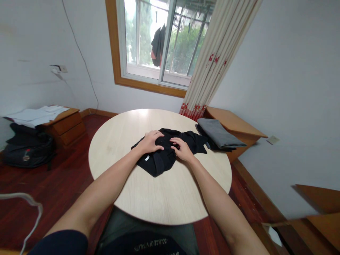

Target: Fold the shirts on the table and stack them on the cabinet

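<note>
A crumpled black garment (159, 164) lies across the middle of the round table, with a small white tag showing near its left side. My left hand (152, 142) rests on the left part of the cloth, thumb spread away from the fingers. On the cloth's near middle edge is my right hand (182, 150), its fingers bent but apart, touching the fabric. Neither hand visibly grips a fold. To the right, a folded grey garment (219, 132) sits on top of dark folded cloth at the table's edge.
The pale round table (159, 202) stands before me, below a window and a long curtain (212, 56). A wooden cabinet (233, 122) is behind its right side. At left are a drawer unit (69, 131) with papers and a black backpack (29, 148) on the floor.
</note>
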